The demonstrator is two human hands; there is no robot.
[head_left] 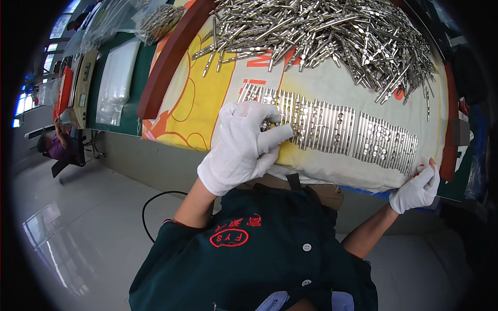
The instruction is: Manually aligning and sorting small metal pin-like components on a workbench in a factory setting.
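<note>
My left hand [241, 145], in a white glove, arches over the left part of a long row of slim metal rods [329, 127]. Its thumb and forefinger are parted, with rods showing between them; the other fingertips are hidden. The rods lie side by side on a patterned cloth [202, 103], with a narrow gap in the row toward the right. Past the row's right end, my right hand [416, 191] rests at the cloth's near edge. It wears a white glove with bare fingertips showing, and its fingers look apart with nothing visible in them.
A big loose heap of similar metal rods [321, 33] covers the far side of the cloth. Dark red wooden rails [168, 67] border the work surface left and right. Clear plastic bags [116, 78] lie on a green table at left. Another person [59, 147] sits farther off.
</note>
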